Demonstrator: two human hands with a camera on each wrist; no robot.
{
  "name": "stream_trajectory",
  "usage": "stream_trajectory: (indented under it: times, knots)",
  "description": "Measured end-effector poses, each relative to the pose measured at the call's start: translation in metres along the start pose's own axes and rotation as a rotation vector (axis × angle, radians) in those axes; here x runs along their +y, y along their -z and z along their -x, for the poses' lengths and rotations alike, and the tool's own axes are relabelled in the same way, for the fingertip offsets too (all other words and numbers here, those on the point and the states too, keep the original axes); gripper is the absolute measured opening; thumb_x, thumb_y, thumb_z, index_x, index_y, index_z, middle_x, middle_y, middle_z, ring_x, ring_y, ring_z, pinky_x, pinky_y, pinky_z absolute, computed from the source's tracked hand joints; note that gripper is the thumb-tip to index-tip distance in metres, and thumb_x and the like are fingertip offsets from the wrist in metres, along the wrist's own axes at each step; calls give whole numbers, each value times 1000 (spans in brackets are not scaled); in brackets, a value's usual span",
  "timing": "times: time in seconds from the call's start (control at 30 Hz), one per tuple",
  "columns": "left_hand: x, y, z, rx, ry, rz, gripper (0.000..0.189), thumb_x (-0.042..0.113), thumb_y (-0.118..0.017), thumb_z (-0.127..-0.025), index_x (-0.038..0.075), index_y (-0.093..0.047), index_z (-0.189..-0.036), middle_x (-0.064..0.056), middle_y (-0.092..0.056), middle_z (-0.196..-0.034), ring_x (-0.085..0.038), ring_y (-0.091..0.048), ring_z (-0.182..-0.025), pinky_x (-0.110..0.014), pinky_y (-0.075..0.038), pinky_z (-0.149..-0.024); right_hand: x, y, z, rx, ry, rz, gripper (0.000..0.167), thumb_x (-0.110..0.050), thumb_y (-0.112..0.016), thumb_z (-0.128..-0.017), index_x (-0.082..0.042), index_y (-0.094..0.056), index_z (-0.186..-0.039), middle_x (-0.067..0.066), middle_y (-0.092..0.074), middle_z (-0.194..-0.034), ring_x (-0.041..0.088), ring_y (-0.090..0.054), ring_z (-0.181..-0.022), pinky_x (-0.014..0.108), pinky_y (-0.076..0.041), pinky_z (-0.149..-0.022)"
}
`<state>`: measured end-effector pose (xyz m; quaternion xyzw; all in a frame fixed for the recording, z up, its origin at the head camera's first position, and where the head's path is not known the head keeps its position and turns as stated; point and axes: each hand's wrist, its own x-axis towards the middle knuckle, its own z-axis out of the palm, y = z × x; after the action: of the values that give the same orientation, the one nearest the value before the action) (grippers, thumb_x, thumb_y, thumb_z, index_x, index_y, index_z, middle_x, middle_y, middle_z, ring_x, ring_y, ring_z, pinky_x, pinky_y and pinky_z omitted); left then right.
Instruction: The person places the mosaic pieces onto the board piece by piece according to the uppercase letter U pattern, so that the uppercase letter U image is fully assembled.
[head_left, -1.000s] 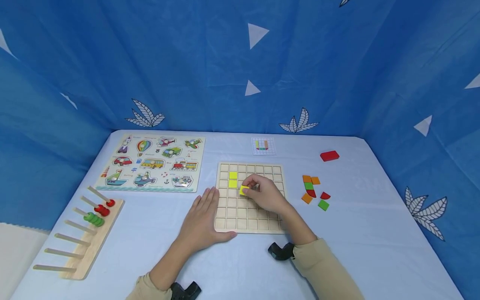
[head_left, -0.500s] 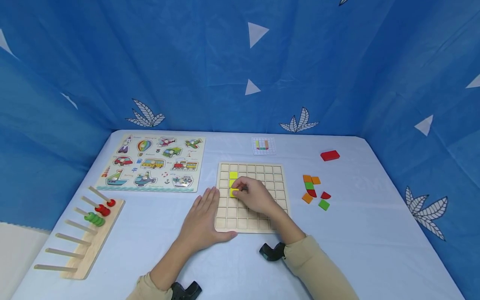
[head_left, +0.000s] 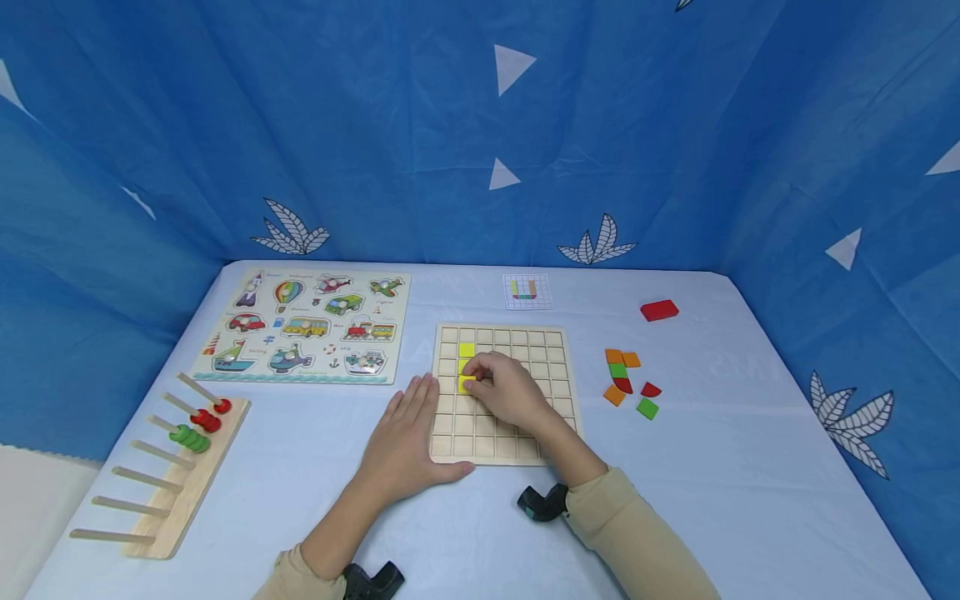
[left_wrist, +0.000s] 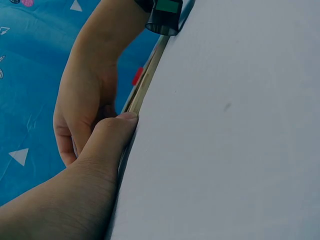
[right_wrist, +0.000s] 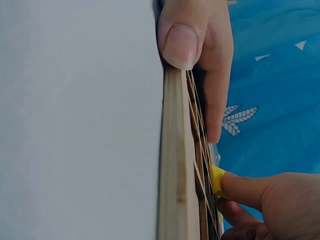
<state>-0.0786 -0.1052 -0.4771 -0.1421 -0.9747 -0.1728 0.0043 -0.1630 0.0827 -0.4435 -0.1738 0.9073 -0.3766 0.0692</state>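
Observation:
A wooden grid board (head_left: 495,427) lies flat on the table. My left hand (head_left: 401,442) rests against its left edge with straight fingers, the thumb at the near edge; the right wrist view shows this thumb (right_wrist: 181,47) touching the board's side. With thumb and fingers my right hand (head_left: 513,393) pinches a yellow square tile (head_left: 466,385) at the third row of the grid's second column. Above it in that column are a yellow tile (head_left: 467,350) and another, partly hidden by my fingers. In the right wrist view the pinched tile (right_wrist: 218,180) appears tilted against the grid.
Orange, green and red loose tiles (head_left: 618,372) lie right of the board, with a red piece (head_left: 659,311) farther back. A pattern card (head_left: 527,292) is behind the board. At left are a vehicle puzzle (head_left: 303,329) and a peg stand with beads (head_left: 180,492).
My right hand has moved left with the yellow tile, bringing it below the two other yellow tiles. Over the last half second it has barely moved. The left hand stays put.

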Motion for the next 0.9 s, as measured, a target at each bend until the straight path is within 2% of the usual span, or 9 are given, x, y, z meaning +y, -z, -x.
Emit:
stream_trajectory:
  times: [0.37, 0.63, 0.9]
  knots:
    - [0, 1, 0, 4, -3, 2, 129, 85, -60, -69, 2, -18, -158, -11, -17, -167, -25, -13, -156, -46, -19, -126, 0, -2, -1, 22, 29, 70, 10, -20, -74, -89, -20, -72, -99, -7, -63, -93, 8, -58, -85, 27, -51, -80]
    - [1, 0, 1, 9, -8, -4, 128, 85, -59, -69, 2, -18, -158, -10, -17, -167, -25, -13, -156, -46, -19, -126, 1, -1, 0, 27, 23, 50, 15, -22, -77, -87, -18, -77, -102, -6, -66, -100, 9, -62, -93, 28, -54, -86]
    - [1, 1, 0, 1, -3, -3, 129, 86, -59, -69, 3, -17, -158, -11, -17, -167, -25, -12, -156, -46, -19, -126, 1, 0, 2, 14, 8, 31, 17, -22, -78, -86, -17, -79, -102, -7, -64, -98, 7, -60, -89, 25, -54, -80]
